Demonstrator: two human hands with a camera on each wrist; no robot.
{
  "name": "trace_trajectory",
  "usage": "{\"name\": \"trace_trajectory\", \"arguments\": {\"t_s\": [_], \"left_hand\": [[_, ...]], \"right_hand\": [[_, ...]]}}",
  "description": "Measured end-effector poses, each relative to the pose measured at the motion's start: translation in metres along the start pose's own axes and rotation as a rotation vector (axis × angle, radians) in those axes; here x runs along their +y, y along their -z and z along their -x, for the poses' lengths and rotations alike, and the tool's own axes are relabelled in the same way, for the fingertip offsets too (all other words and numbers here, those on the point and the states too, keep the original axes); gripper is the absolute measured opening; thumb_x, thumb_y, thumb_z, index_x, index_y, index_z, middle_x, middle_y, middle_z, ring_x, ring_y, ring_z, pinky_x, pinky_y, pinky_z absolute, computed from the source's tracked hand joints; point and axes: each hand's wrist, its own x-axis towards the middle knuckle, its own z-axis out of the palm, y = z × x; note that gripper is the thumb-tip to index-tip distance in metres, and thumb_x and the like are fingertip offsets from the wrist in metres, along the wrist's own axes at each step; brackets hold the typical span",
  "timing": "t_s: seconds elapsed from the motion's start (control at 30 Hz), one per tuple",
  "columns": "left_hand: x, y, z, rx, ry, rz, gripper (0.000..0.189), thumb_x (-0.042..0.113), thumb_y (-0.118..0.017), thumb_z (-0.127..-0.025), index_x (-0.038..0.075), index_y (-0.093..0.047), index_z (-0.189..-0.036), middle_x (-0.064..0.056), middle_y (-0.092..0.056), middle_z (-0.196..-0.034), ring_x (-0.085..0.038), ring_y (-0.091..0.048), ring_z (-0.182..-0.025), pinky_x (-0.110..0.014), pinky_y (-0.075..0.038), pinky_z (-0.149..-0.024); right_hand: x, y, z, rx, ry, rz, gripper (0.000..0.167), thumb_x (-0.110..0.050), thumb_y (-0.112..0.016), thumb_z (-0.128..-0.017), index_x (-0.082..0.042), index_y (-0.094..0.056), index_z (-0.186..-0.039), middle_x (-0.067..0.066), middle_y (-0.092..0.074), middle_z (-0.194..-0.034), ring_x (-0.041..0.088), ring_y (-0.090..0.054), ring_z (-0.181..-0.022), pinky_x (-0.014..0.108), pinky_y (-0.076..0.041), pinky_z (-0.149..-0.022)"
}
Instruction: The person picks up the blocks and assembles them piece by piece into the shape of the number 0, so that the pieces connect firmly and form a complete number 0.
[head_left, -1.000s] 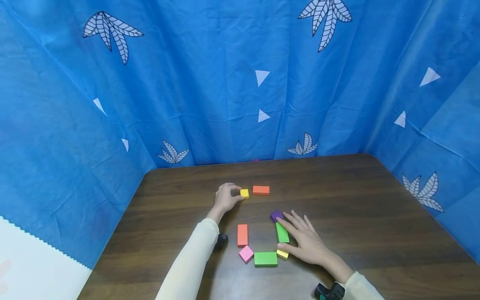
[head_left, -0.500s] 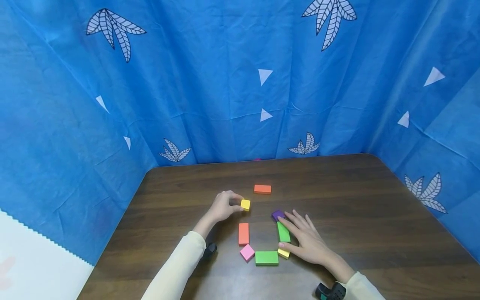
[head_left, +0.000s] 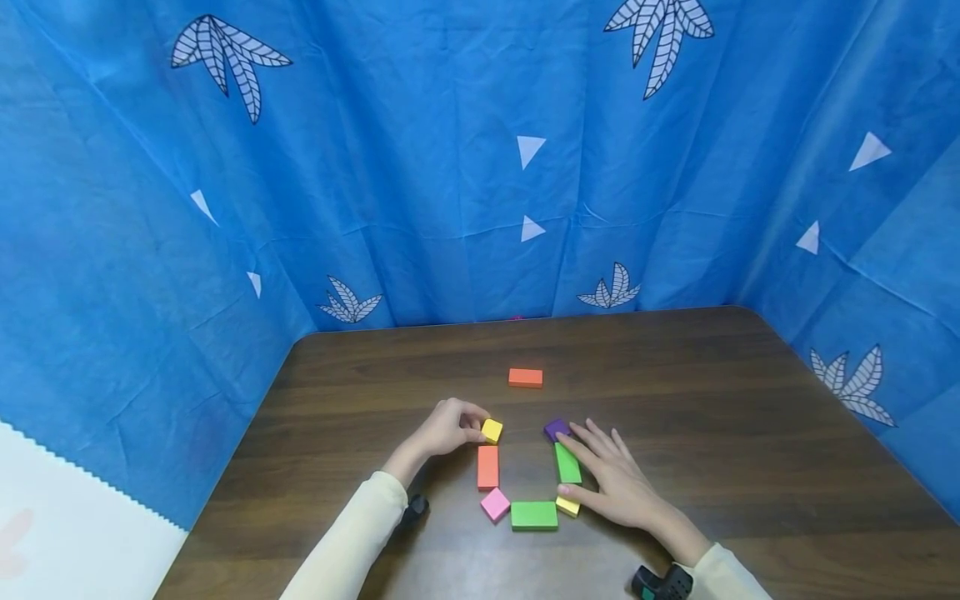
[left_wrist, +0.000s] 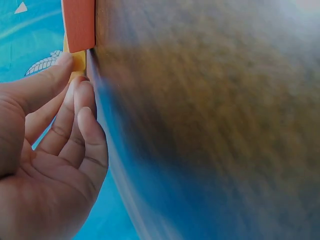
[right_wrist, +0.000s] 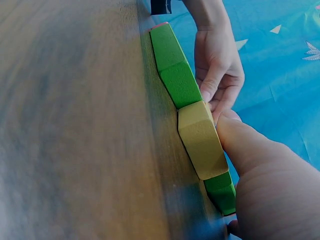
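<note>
My left hand [head_left: 442, 428] pinches a small yellow block [head_left: 492, 431] between thumb and fingertips, at the far end of an orange-red block [head_left: 488, 468]. In the left wrist view, this yellow block [left_wrist: 79, 62] appears against the orange-red block's end. With spread, nearly straight fingers, my right hand [head_left: 619, 493] touches a curved row: a purple block [head_left: 556, 428], a green block [head_left: 567, 464] and a second yellow block [head_left: 567, 506]. The right thumb [right_wrist: 240, 137] lies against that yellow block [right_wrist: 202, 140] in the right wrist view. Part of the row is hidden under the fingers.
A pink block [head_left: 495, 505] and a long green block [head_left: 534, 517] lie at the near side, continuing the ring of blocks. One orange block [head_left: 525, 378] lies apart, farther back on the brown wooden table [head_left: 675, 383]. Blue cloth [head_left: 450, 167] hangs behind the table.
My left hand has brought the yellow block toward me, from beside the far orange block to the end of the orange-red block. The right hand has stayed in place.
</note>
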Motion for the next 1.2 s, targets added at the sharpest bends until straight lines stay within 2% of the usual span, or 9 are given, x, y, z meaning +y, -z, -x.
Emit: {"name": "trace_trajectory", "arguments": {"t_s": [0.3, 0.73, 0.87, 1.0, 1.1, 1.2], "left_hand": [[0.001, -0.003, -0.001, -0.038, 0.010, -0.005, 0.031, 0.010, -0.075, -0.085, 0.006, -0.072, -0.115, 0.002, -0.061, -0.076, -0.015, -0.055, -0.073, -0.026, -0.048, -0.070], [-0.004, -0.001, 0.003, -0.050, -0.022, 0.013, 0.033, 0.008, -0.070, -0.089, 0.003, -0.068, -0.122, 0.001, -0.062, -0.079, -0.014, -0.056, -0.076, -0.028, -0.051, -0.073], [-0.003, -0.003, 0.009, 0.004, -0.007, 0.029, 0.035, 0.010, -0.066, -0.092, 0.004, -0.065, -0.126, 0.000, -0.063, -0.086, -0.016, -0.057, -0.080, -0.029, -0.051, -0.074], [0.002, -0.008, 0.023, 0.099, 0.013, 0.004, 0.034, 0.018, -0.065, -0.094, 0.006, -0.064, -0.126, -0.006, -0.066, -0.106, -0.022, -0.060, -0.096, -0.037, -0.055, -0.083], [0.006, -0.012, 0.037, 0.141, -0.008, -0.021, 0.040, 0.026, -0.065, -0.094, 0.007, -0.062, -0.129, -0.011, -0.063, -0.124, -0.029, -0.059, -0.113, -0.049, -0.051, -0.096], [0.010, -0.017, 0.049, 0.146, -0.039, -0.020, 0.049, 0.033, -0.064, -0.094, 0.005, -0.058, -0.134, -0.015, -0.057, -0.134, -0.035, -0.052, -0.125, -0.057, -0.043, -0.104]], "right_hand": [[0.001, 0.000, 0.000, -0.006, -0.004, -0.011, 0.074, -0.054, -0.066, -0.085, -0.021, -0.044, -0.148, 0.015, -0.041, -0.153, 0.042, -0.027, -0.145, 0.070, -0.011, -0.114], [0.003, -0.002, 0.001, -0.003, -0.002, -0.006, 0.074, -0.055, -0.065, -0.086, -0.022, -0.044, -0.148, 0.015, -0.041, -0.153, 0.042, -0.027, -0.145, 0.070, -0.011, -0.114], [0.003, -0.003, 0.002, -0.002, -0.002, -0.004, 0.073, -0.056, -0.064, -0.086, -0.022, -0.044, -0.148, 0.014, -0.041, -0.153, 0.042, -0.028, -0.145, 0.070, -0.011, -0.114], [0.002, -0.004, 0.002, -0.005, -0.009, -0.005, 0.073, -0.057, -0.064, -0.086, -0.023, -0.044, -0.148, 0.013, -0.042, -0.153, 0.041, -0.028, -0.145, 0.070, -0.011, -0.114], [0.002, -0.004, 0.002, 0.000, -0.002, -0.010, 0.073, -0.056, -0.064, -0.086, -0.023, -0.044, -0.148, 0.014, -0.042, -0.152, 0.042, -0.028, -0.145, 0.070, -0.011, -0.113], [0.002, -0.003, 0.001, 0.010, 0.008, -0.010, 0.073, -0.055, -0.065, -0.086, -0.022, -0.045, -0.148, 0.014, -0.042, -0.152, 0.042, -0.028, -0.145, 0.070, -0.011, -0.113]]}}
